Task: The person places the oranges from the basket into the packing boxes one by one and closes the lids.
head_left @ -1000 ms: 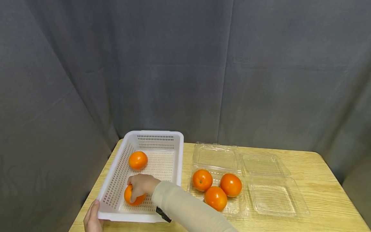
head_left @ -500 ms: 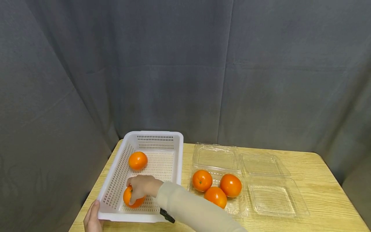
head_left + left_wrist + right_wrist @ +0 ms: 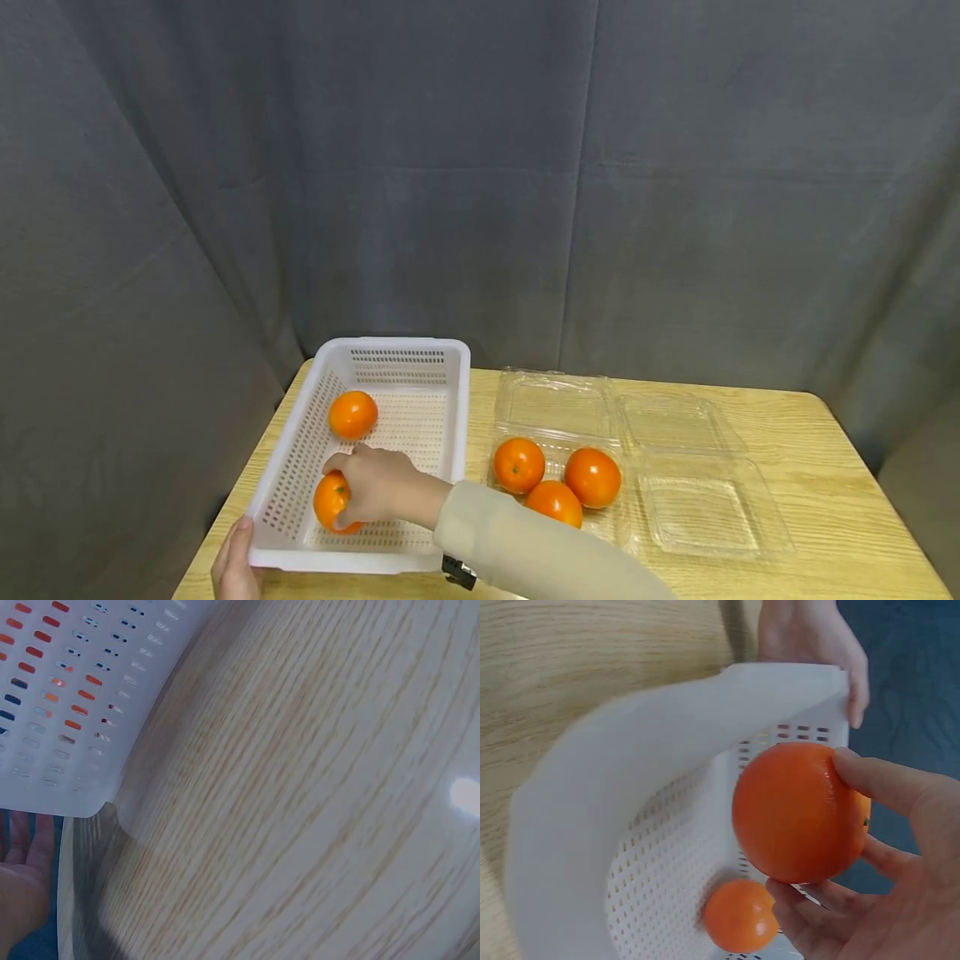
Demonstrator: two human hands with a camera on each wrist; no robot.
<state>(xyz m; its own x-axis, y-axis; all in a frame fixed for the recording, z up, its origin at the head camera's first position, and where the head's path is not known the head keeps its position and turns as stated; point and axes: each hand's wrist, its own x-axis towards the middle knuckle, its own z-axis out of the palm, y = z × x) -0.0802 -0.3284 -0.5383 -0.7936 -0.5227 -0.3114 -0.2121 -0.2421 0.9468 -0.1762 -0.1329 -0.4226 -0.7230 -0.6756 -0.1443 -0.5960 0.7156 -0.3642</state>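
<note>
In the head view, the right hand (image 3: 378,485) gripped an orange fruit (image 3: 328,502) inside the white basket (image 3: 462,417), toward its near left corner; the left hand (image 3: 236,562) touched that corner from outside. A second fruit (image 3: 353,415) lay farther back. To the right on the worktop (image 3: 840,467), three more fruits (image 3: 592,477) sat in a clear container (image 3: 558,404) beside another clear container (image 3: 701,510).

In the left wrist view, straight fingers met the basket's edge, tips hidden.

In the right wrist view, the thumb and fingertips curled round the held fruit.
</note>
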